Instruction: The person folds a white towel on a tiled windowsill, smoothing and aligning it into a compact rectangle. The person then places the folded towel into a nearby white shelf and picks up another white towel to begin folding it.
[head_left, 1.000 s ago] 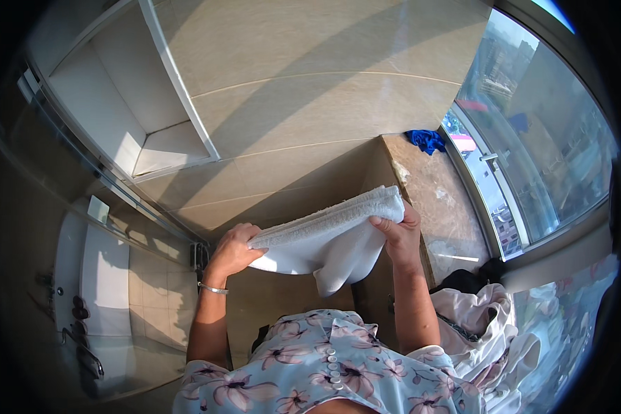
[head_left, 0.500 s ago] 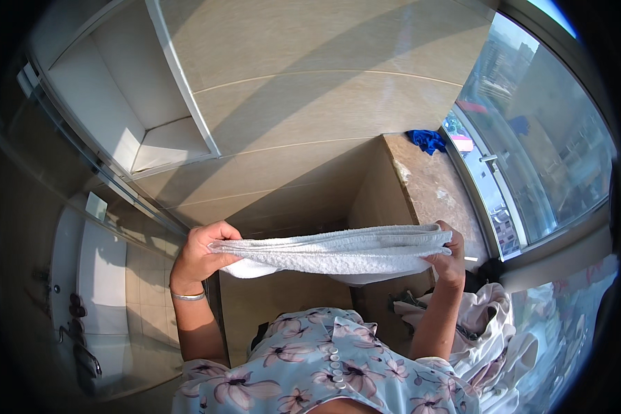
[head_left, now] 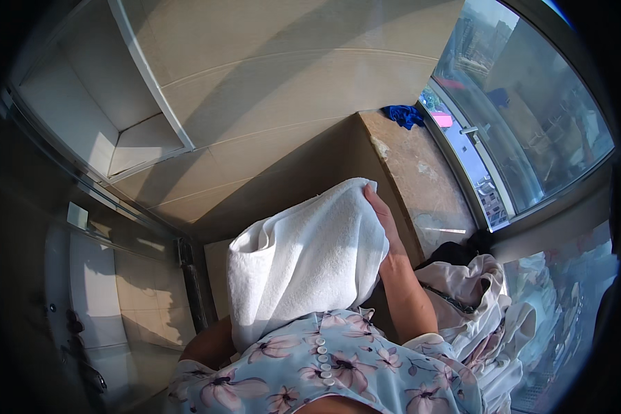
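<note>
The white towel (head_left: 310, 255), draped before the floral shirt (head_left: 376, 359), looks partly folded and not yet set down, its right edge gripped by the right hand's (head_left: 385, 222) fingers, the hidden left hand's grip untellable, with white garments (head_left: 466, 293) rumpled alongside.

The white towel (head_left: 310, 259) obstructs the middle, while room lies open above the stone ledge (head_left: 419, 181).

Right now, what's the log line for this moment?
right hand: holding white towel | left hand: hidden by towel | nearby: light clothes, blue cloth on ledge
</note>
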`<control>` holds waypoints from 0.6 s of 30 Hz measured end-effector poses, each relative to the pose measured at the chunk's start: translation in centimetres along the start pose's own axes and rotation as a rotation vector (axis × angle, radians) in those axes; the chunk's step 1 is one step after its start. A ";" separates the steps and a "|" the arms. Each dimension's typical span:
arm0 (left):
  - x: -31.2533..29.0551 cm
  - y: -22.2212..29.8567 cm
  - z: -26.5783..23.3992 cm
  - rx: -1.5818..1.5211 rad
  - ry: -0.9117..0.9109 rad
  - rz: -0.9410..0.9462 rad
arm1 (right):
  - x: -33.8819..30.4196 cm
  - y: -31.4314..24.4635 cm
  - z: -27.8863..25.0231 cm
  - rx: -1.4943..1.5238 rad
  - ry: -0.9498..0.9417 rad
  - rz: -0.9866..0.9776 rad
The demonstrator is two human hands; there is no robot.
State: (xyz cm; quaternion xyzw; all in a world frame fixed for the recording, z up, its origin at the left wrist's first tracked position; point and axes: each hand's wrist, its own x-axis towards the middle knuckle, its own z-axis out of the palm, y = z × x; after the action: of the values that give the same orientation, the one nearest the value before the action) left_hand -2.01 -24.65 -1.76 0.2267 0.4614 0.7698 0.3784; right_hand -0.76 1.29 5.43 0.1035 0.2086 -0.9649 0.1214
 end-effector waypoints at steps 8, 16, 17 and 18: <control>-3.6 1.0 -0.3 0.252 -0.012 -0.010 | -0.4 9.0 -17.9 -0.011 -0.144 0.517; -7.5 2.7 -1.0 0.491 -0.039 0.009 | -2.6 7.1 -13.8 -0.270 -0.259 0.354; -7.3 2.9 -1.1 0.541 -0.047 0.023 | -2.7 6.4 -12.7 -0.262 -0.277 0.362; -7.7 3.0 -0.9 0.623 -0.045 0.077 | -2.9 5.3 -10.9 -0.442 -0.257 0.456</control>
State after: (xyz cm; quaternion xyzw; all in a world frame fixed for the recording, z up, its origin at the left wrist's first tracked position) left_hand 0.93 -32.14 0.43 0.3662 0.6575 0.5999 0.2714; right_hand 5.12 1.84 -5.58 -0.0035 0.3674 -0.8494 0.3790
